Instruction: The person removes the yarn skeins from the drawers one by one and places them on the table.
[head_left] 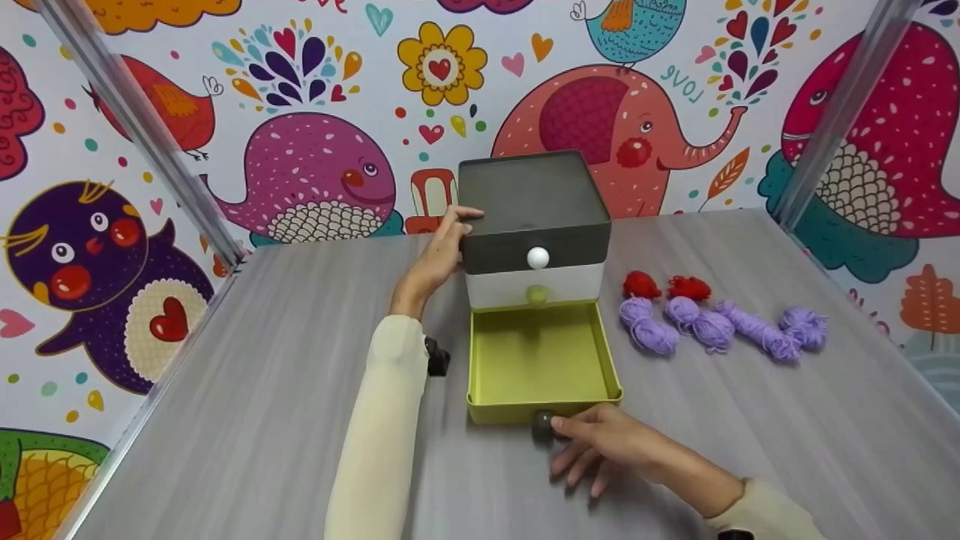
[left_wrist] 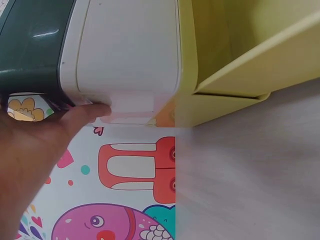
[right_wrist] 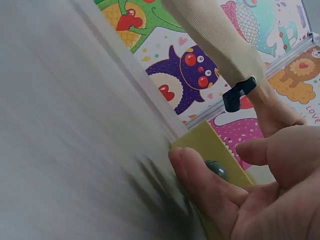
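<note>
A small drawer box (head_left: 532, 191) with a dark grey top stands on the table, its white middle drawer (head_left: 487, 286) closed. Its yellow-green bottom drawer (head_left: 540, 360) is pulled far out, bare inside. My left hand (head_left: 442, 244) holds the box's left side, with fingers over the top edge. In the left wrist view the thumb (left_wrist: 92, 112) presses the white side; the other fingers are mostly hidden there. Beside the drawer's dark round knob (right_wrist: 216, 169) is my right hand (head_left: 611, 442), its fingers loosely spread and the knob between thumb and finger, not visibly pinched.
Several lilac yarn bundles (head_left: 649, 326) and two red yarn bundles (head_left: 688, 288) lie right of the box. A patterned wall (head_left: 322, 157) rises behind the table (head_left: 277, 375). Metal posts (head_left: 142, 127) stand at the back corners.
</note>
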